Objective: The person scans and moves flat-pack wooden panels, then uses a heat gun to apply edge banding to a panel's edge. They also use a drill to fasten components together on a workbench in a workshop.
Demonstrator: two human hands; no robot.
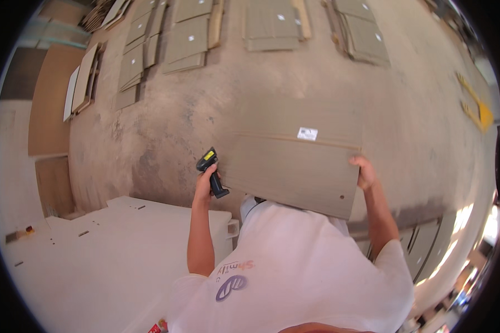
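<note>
My left hand (202, 185) is closed around the handle of a black handheld barcode scanner (207, 160) with a yellow sticker on its head. At my waist a grey-brown wood-grain panel (287, 172) lies across the front of my body. My right hand (366, 172) grips its right edge, thumb on the upper face. A small round hole shows near the panel's lower right corner. Just past its far edge is a similar grey-brown panel (271, 114) with a white printed label (307, 133). The scanner is close to the held panel's left edge; whether they touch I cannot tell.
Stacks of labelled panels (273, 25) lie on the concrete floor (171, 112) ahead. Left of me stands a white-topped machine or table (121, 249). Boards (83, 81) lean at far left. A yellow pallet jack (481, 112) is at far right; more panels (423, 243) stand behind my right arm.
</note>
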